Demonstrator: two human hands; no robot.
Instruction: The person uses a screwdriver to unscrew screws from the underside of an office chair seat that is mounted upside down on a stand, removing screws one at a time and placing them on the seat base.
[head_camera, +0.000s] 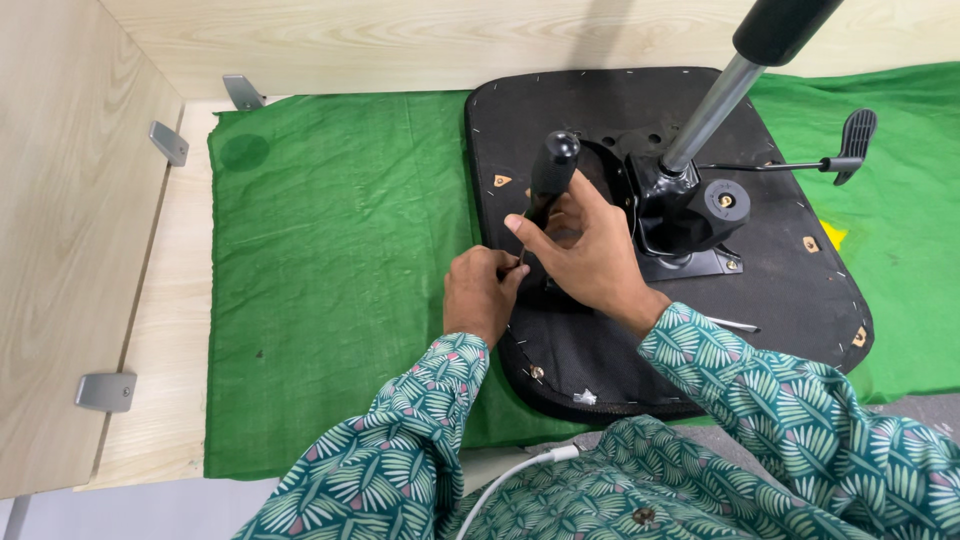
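From the head camera, looking straight down, an upturned black chair seat (600, 350) lies on a green cloth (340, 280) spread over a pale wooden table (170, 330). The seat's underside faces up, with its black metal mechanism (690, 215) bolted near the middle and a silver gas-lift column (710, 110) rising from it towards the camera, capped by a black sleeve. A thin lever with a black paddle handle (855, 135) sticks out from the mechanism towards the right.

The right hand (590, 255) is curled around the lower part of a black-handled screwdriver (550, 175) that stands nearly upright on the seat, just left of the mechanism; its rounded handle top pokes up above the fingers. The left hand (482, 295) is closed into a loose fist at the seat's left edge, touching the right hand low on the tool; whether it grips the shaft itself I cannot tell, since the tip is hidden behind both hands.

Both forearms wear teal leaf-patterned sleeves (420, 430). Wooden side panels with grey metal brackets (105, 390) fence the table at the left and back, and a white cable (520, 470) runs near the person's body.
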